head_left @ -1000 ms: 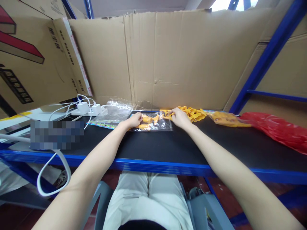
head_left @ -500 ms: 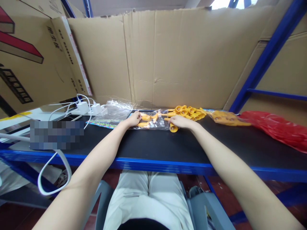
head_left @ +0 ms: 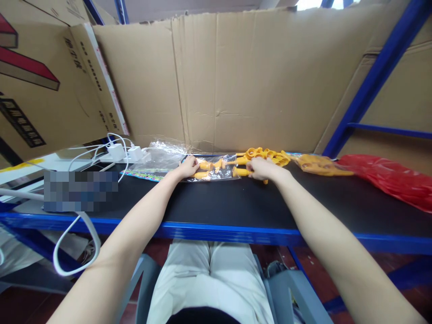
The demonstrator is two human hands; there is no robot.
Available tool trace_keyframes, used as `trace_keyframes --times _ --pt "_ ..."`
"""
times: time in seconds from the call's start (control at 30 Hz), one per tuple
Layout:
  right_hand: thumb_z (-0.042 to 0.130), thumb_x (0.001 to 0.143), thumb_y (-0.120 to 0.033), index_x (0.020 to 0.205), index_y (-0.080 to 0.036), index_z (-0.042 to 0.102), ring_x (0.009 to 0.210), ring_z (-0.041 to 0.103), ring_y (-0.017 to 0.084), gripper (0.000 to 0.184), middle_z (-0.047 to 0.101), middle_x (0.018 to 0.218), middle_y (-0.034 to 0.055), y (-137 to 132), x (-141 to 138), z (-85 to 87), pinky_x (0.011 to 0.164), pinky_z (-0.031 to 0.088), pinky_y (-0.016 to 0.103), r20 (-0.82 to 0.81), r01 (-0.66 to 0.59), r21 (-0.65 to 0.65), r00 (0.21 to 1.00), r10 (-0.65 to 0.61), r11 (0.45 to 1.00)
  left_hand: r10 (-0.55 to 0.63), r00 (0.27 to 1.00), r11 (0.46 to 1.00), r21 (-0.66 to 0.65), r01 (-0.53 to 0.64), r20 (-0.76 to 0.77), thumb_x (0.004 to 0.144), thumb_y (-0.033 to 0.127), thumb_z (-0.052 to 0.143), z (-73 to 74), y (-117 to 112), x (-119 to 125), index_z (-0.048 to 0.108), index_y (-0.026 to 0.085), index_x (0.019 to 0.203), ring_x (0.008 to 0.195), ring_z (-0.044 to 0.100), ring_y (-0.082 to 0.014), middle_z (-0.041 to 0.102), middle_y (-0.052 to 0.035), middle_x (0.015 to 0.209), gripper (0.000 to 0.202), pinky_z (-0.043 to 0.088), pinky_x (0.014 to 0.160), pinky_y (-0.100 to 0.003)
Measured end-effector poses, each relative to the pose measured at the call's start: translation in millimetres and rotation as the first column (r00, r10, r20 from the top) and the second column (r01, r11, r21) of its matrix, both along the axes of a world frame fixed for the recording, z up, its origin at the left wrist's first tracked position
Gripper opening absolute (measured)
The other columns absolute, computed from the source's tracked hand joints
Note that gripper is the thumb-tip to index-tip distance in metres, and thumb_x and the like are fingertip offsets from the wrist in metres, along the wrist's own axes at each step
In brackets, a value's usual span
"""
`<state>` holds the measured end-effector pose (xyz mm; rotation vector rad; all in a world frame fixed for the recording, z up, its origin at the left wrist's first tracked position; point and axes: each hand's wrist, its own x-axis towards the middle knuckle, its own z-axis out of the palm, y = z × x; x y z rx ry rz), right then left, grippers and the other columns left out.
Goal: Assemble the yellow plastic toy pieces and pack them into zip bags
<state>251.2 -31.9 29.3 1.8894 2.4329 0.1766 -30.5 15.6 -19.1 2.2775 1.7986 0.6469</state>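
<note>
My left hand (head_left: 189, 167) is closed on the left part of a clear plastic bag (head_left: 226, 173) lying on the black tabletop. Inside the bag are several yellow-orange plastic pieces (head_left: 205, 166). In the closed fingers of my right hand (head_left: 265, 169) is a yellow-orange plastic piece (head_left: 241, 172), its narrow end pointing left at the bag's right end. Whether that tip is inside the bag I cannot tell. Behind my right hand lies a pile of similar cup-ended pieces (head_left: 253, 152), partly hidden by the hand.
Farther right are a filled clear bag of yellow pieces (head_left: 319, 165) and a red plastic bag (head_left: 388, 177). To the left lie flat clear bags (head_left: 162, 155), white chargers (head_left: 116, 152) and cables. A cardboard wall (head_left: 253, 81) stands behind; a blue edge (head_left: 219, 231) runs along the front.
My right hand has shifted to the right and turned, with more of the held piece's narrow end showing at the bag. My left hand has hardly moved.
</note>
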Motion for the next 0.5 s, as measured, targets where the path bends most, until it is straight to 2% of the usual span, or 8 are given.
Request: trace_keyframes --times 0.07,0.17,0.3,0.4,0.5 --pt "0.052 0.075 -0.022 0.087 -0.018 0.060 0.089 0.056 0.025 0.015 0.063 0.094 0.0096 1.3 3.1 2.2 0.084 0.034 0.042 -0.035 0.031 0.044 0.999 -0.029 0.999 0.008 1.000 1.000 -0.006 -0.008 -0.006 0.083 0.031 0.043 0.6 -1.2 0.4 0.046 0.019 0.085 0.109 0.045 -0.0252 0.050 -0.0086 0.114 0.012 0.024 0.098 -0.056" --pt "0.047 0.079 -0.024 0.093 -0.018 0.058 0.090 0.056 0.026 0.019 0.064 0.095 0.0102 3.2 8.0 5.5 0.083 0.033 0.043 -0.102 0.055 0.134 0.994 -0.041 0.989 -0.008 1.000 1.000 0.005 0.008 0.016 0.082 0.031 0.046 -0.4 0.3 -0.5 0.045 0.019 0.084 0.100 0.049 -0.0230 0.053 -0.0083 0.104 0.012 0.035 0.092 -0.045" --pt "0.049 0.079 -0.026 0.095 -0.020 0.059 0.091 0.055 0.024 0.020 0.065 0.096 0.0066 3.1 9.1 6.4 0.083 0.032 0.040 -0.178 -0.001 0.197 0.983 0.037 0.980 -0.069 0.995 0.997 0.031 0.067 0.068 0.080 0.027 0.047 -3.8 5.1 -2.5 0.042 0.018 0.080 0.093 0.050 -0.0208 0.053 -0.0073 0.092 0.010 0.041 0.081 -0.033" --pt "0.052 0.076 -0.025 0.091 -0.021 0.062 0.086 0.056 0.022 0.018 0.065 0.092 0.0052 -0.5 6.2 6.2 0.081 0.033 0.037 -0.162 -0.052 0.141 0.984 0.075 0.989 -0.092 0.991 0.995 0.036 0.089 0.096 0.078 0.025 0.048 -4.4 6.1 -2.5 0.041 0.019 0.077 0.089 0.050 -0.0198 0.053 -0.0060 0.087 0.010 0.041 0.077 -0.031" --pt "0.056 0.073 -0.021 0.083 -0.020 0.065 0.077 0.057 0.020 0.014 0.065 0.082 0.0055 -6.5 2.9 7.7 0.076 0.036 0.034 -0.110 0.000 0.000 0.994 0.000 1.000 -0.090 0.990 0.996 0.035 0.087 0.112 0.077 0.025 0.049 -3.1 4.8 -1.6 0.039 0.020 0.075 0.087 0.051 -0.0197 0.053 -0.0053 0.083 0.011 0.040 0.076 -0.030"
